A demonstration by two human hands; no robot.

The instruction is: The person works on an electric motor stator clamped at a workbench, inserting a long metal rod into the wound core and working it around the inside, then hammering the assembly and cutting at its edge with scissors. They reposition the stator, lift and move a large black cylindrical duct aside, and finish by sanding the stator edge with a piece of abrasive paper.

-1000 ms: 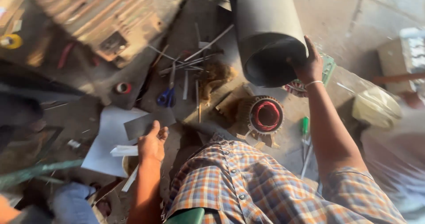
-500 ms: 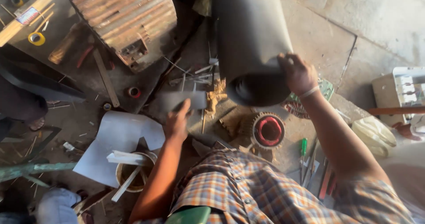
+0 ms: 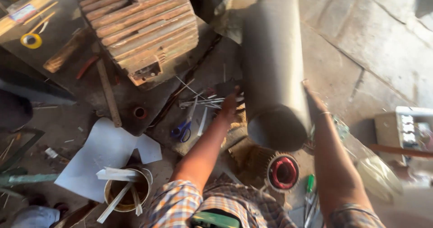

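Observation:
A long dark grey metal cylinder (image 3: 273, 65) lies lengthwise on the workshop floor, its near open end facing me. My left hand (image 3: 229, 105) presses against its left side and my right hand (image 3: 313, 99) against its right side, so both hold it between them. Just below its near end sits a round motor stator (image 3: 283, 171) with red windings inside. Loose metal strips (image 3: 203, 102) and blue-handled scissors (image 3: 181, 131) lie to the left of my left arm.
A ribbed, rusty motor housing (image 3: 140, 29) stands at the upper left. White paper sheets (image 3: 101, 158) and a tin can (image 3: 126, 192) with white strips lie lower left. A green-handled screwdriver (image 3: 309, 187) is at lower right, a pale boxy device (image 3: 408, 131) at far right.
My left hand rose from the white paper to the cylinder's left side. My right hand shifted from the cylinder's rim to its right side. The view moved closer over the cylinder.

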